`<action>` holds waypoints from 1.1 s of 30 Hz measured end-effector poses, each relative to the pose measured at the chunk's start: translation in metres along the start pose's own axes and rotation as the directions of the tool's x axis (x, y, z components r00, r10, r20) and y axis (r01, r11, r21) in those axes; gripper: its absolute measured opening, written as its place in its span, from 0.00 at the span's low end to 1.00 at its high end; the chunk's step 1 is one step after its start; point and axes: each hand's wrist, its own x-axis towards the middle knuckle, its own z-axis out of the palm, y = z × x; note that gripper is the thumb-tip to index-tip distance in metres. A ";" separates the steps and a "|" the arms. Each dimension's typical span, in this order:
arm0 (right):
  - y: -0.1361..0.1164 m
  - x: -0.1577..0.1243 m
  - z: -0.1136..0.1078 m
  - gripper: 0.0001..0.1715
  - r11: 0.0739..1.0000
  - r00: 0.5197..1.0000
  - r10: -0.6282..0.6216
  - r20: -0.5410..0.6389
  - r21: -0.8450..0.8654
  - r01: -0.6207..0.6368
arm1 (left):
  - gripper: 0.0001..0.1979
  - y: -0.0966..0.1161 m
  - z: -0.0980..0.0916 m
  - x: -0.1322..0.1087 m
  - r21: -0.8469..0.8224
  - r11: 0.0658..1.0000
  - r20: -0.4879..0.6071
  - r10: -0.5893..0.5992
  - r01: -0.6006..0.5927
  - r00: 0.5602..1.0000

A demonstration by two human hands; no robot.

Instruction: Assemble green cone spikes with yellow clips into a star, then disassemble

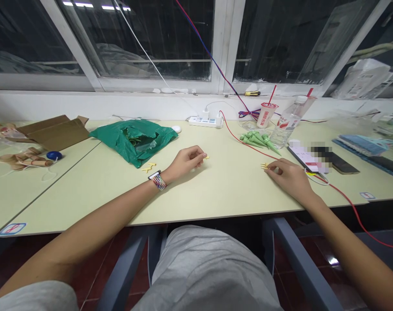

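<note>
My left hand [187,161] rests on the pale green table [222,190] with its fingers curled, pinching a small yellow piece [206,157] at the fingertips. A beaded band sits on that wrist. My right hand [289,177] lies on the table to the right, fingers bent, its fingertips touching another small yellow piece [264,165]. A further yellow piece [149,167] lies loose near my left wrist. Several green cone-shaped parts [258,141] lie in a pile beyond my right hand.
A green plastic bag [134,139] lies at the back left, a cardboard box [52,130] further left. A power strip [205,122], a cup with a straw [266,114], a plastic bottle [286,123], a phone [334,159] and a red cable [348,201] lie right.
</note>
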 end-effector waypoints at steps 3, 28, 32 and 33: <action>-0.001 0.000 0.001 0.10 1.000 1.000 0.008 -0.013 -0.014 -0.008 | 0.18 0.001 0.000 -0.001 0.005 1.000 -0.001 0.000 0.000 1.000; -0.001 -0.003 0.006 0.08 1.000 0.997 -0.007 -0.075 -0.009 0.007 | 0.16 0.000 0.000 -0.001 0.005 1.000 0.012 0.001 -0.001 1.000; -0.002 -0.004 0.006 0.07 1.000 0.996 0.002 -0.092 0.001 -0.002 | 0.16 -0.002 -0.001 0.000 -0.014 1.000 0.001 0.008 -0.008 1.000; -0.003 -0.004 0.006 0.07 1.000 0.995 0.001 -0.098 0.009 0.000 | 0.16 -0.002 -0.001 0.001 -0.020 1.000 -0.004 0.017 -0.017 1.000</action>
